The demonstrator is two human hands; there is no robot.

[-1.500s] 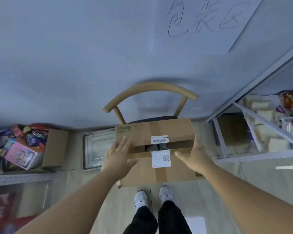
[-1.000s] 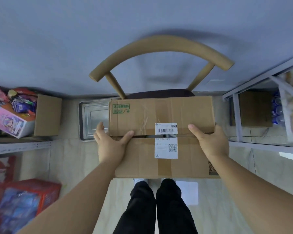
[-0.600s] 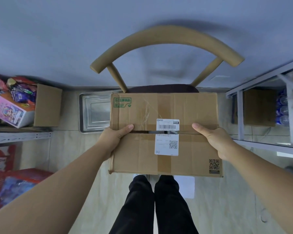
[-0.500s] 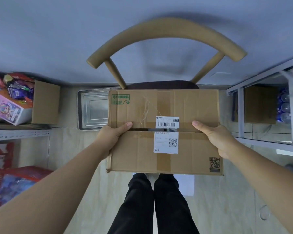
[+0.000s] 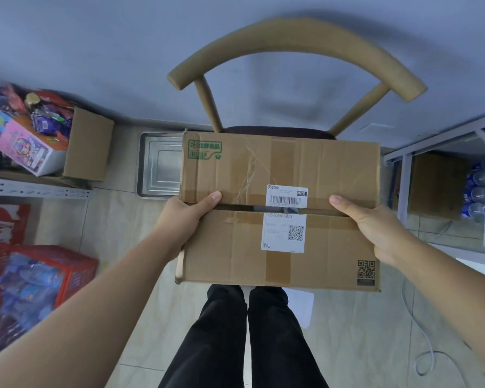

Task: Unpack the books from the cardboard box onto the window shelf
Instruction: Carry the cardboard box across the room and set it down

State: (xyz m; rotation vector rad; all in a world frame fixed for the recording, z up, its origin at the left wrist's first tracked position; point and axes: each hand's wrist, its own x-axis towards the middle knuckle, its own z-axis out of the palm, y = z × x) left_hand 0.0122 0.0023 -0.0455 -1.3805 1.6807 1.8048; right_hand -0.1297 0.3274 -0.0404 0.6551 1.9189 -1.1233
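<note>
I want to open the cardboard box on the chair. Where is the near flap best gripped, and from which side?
Grip the near flap by its free edge at the middle slit, left of the white label, coming from above and pulling toward you. The slit gapes there, so fingertips likely fit under the edge.

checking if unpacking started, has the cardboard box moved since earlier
No, the cardboard box still hides most of the chair seat, left edge meeting the metal tray.
</note>
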